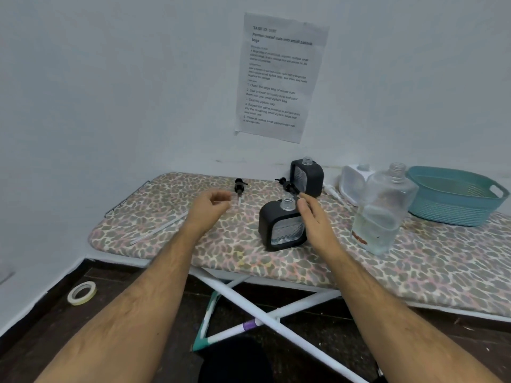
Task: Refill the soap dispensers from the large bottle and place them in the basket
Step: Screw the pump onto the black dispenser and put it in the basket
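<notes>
On the ironing board (414, 272), the teal basket (453, 214) sits at the far right edge, with the large bottle (384, 214) uncapped beside it. A black dispenser (279, 230) stands open mid-board. The right hand (315, 217) pinches its black pump (290, 187); the left hand (210, 207) hovers loosely curled, empty.

I count two black soap dispensers (282, 226) (307, 176), one white dispenser (352, 183), two loose black pumps (239, 186) (287, 185), one large clear bottle (384, 211), one teal basket (453, 200), one tape roll (82, 293).
</notes>
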Motion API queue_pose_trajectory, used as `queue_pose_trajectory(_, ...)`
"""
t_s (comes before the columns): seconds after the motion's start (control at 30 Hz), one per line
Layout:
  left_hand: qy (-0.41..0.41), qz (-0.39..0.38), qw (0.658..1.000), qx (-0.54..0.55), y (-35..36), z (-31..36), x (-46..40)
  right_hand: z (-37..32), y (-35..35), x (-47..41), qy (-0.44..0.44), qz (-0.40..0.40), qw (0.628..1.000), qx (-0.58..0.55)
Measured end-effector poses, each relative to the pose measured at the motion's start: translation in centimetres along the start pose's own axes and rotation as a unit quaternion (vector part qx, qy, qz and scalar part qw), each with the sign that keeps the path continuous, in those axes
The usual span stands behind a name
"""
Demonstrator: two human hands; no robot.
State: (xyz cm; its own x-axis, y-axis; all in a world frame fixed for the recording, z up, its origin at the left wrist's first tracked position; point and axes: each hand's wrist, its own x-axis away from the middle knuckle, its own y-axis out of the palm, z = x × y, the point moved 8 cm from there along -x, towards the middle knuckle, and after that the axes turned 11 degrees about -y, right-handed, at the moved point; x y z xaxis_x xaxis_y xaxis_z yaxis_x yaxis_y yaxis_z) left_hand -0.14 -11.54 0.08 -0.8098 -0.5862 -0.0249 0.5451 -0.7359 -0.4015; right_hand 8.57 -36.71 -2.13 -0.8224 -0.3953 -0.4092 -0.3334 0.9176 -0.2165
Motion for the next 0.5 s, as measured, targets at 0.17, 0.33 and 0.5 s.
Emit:
queue_pose_trajectory(0.17, -0.004, 0.159, 0.979, -0.126, -3.5, -1.5, -2.1, 0.5, 0.5, -0.1, -0.021, 0.062, 0.993, -0.101)
queue_pose_trajectory(0.33, 0.006, 0.208, 0.956, -0.205, -3.6, -1.5, -4.1, 1.9, 0.6, -0.2, -0.034, 0.095, 0.989, -0.110)
queue_pose_trajectory(0.5, 0.036, 0.175, 0.957, -0.228, -0.2, -0.4, -5.8, 3.6, 0.9, -0.3, -0.019, 0.094, 0.989, -0.112)
